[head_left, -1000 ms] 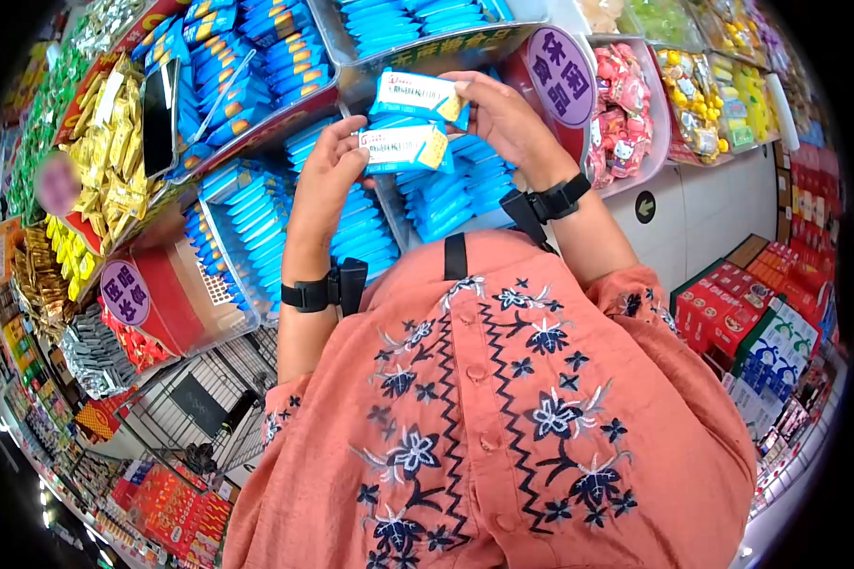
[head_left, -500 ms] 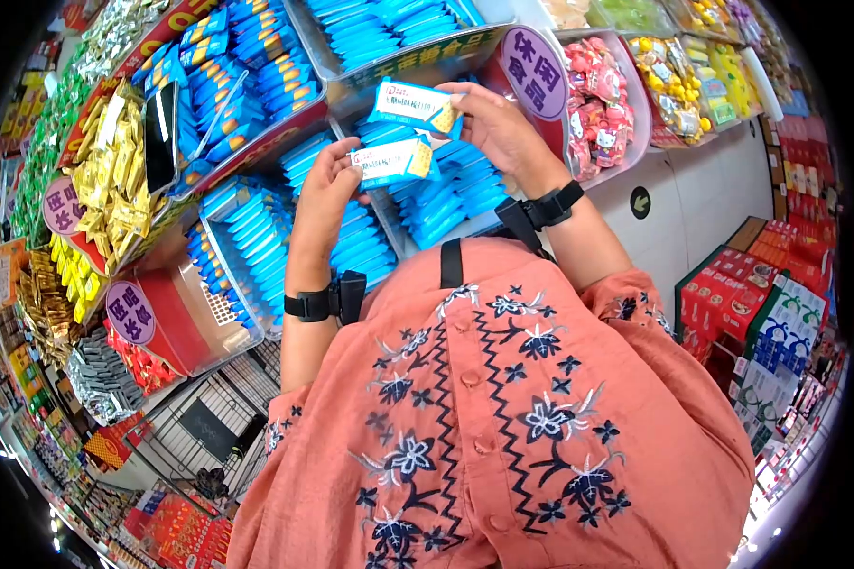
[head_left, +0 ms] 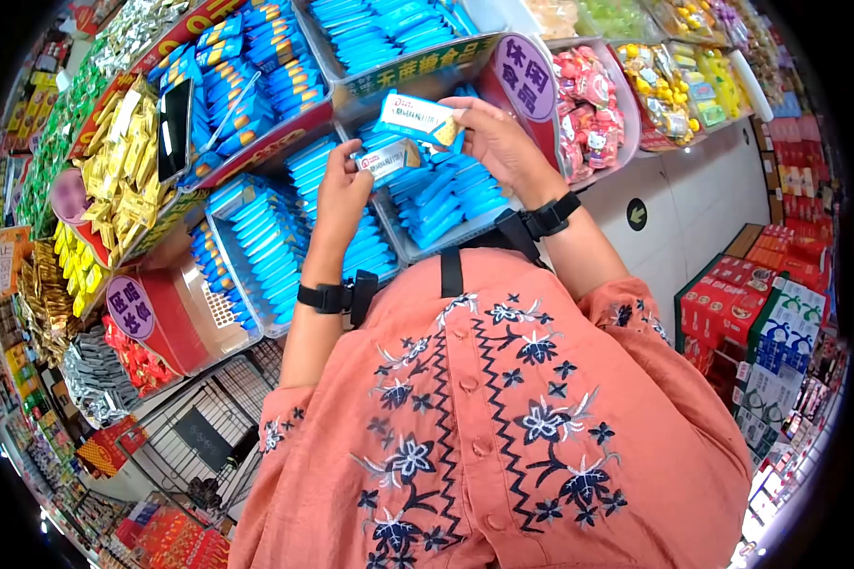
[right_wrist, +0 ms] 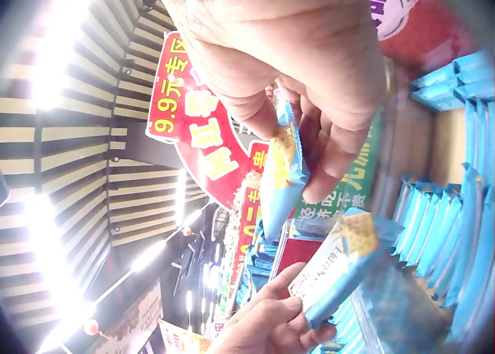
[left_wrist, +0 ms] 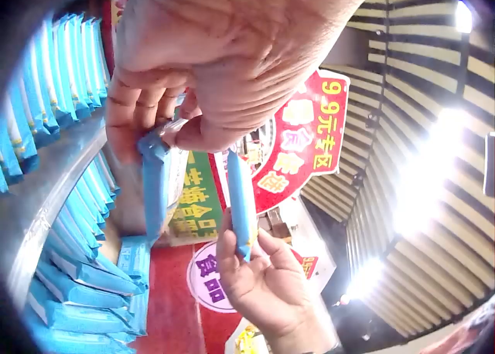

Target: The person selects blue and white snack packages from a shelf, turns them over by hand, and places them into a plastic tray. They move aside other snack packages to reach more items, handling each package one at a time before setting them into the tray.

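My left hand [head_left: 344, 194] pinches one end of a small blue-and-white biscuit packet [head_left: 385, 163] between thumb and fingers. A second packet [head_left: 417, 119] of the same kind is pinched at its right end by my right hand [head_left: 503, 142], slightly higher and farther right. Both printed white faces turn up toward the head camera. In the right wrist view, the left hand's packet [right_wrist: 340, 265] shows a biscuit picture at its free end. The left wrist view shows the right hand's packet [left_wrist: 241, 199] nearly edge-on. Rows of blue packets [head_left: 441, 199] lie in a bin below.
More blue packets [head_left: 256, 247] fill bins to the left, near gold-wrapped sweets [head_left: 123, 175] and an upright phone-like black screen [head_left: 175, 131]. Pink packs [head_left: 588, 109] stand in a tub at right. A wire cart [head_left: 204, 417] is at lower left, red boxes [head_left: 726, 299] at right.
The left hand's packet has shifted slightly left and tilted, its printed face now narrower in view. The right hand's packet sits a little lower in view. Both hands keep their grip.
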### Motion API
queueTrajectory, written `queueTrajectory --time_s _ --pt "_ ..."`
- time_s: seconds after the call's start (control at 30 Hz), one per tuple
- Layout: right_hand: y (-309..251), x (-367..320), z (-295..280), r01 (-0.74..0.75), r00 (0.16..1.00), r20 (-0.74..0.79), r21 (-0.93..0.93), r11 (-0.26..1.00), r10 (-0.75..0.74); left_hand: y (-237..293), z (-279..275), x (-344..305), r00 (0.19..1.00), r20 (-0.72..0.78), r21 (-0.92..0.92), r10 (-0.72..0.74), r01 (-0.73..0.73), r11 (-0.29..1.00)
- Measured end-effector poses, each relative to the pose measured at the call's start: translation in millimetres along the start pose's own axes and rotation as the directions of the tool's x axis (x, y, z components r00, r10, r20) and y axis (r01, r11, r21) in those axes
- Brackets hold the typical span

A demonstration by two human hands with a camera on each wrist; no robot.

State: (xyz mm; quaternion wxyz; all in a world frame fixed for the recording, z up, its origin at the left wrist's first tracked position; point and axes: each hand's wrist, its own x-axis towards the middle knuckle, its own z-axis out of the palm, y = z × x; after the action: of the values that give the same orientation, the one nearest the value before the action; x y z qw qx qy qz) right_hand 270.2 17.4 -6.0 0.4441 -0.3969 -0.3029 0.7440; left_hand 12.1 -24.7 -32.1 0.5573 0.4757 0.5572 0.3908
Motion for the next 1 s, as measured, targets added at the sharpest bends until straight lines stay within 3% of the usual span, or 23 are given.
queueTrajectory --time_s 0.07,0.1,0.17,0.2,0.3,0.57,0.67,1.0 --pt "-2 -5 3 -0.001 1.0 -0.003 0.012 1.0 0.002 -3 6 6 0.996 -0.005 0.22 0.091 -0.087 0.972" --pt "-3 -7 2 0.001 1.0 -0.005 0.011 1.0 -0.001 -8 10 11 0.976 -0.028 0.341 0.217 -0.195 0.92" --pt "-2 -10 0 0.007 1.0 -0.013 0.016 1.0 -0.007 -20 20 19 0.887 -0.021 0.57 0.461 -0.368 0.735" --pt "-1 -11 -2 0.012 1.0 -0.013 0.024 1.0 -0.012 -20 26 20 0.867 -0.032 0.573 0.496 -0.391 0.72" --pt "-1 -16 -6 0.029 0.999 -0.02 0.038 0.999 -0.029 -23 41 15 0.862 0.037 0.58 0.506 -0.431 0.691" --pt "3 -29 -8 0.043 0.997 -0.068 0.061 0.997 -0.039 -40 47 0 0.797 0.303 0.715 0.523 -0.553 0.428" --pt "8 -31 -11 0.04 0.996 -0.075 0.047 0.998 -0.037 -46 46 -3 0.764 0.339 0.737 0.549 -0.579 0.35" --pt "9 -32 -18 -0.012 1.0 -0.022 0.052 0.999 0.013 -50 51 -6 0.746 0.334 0.745 0.576 -0.584 0.324"
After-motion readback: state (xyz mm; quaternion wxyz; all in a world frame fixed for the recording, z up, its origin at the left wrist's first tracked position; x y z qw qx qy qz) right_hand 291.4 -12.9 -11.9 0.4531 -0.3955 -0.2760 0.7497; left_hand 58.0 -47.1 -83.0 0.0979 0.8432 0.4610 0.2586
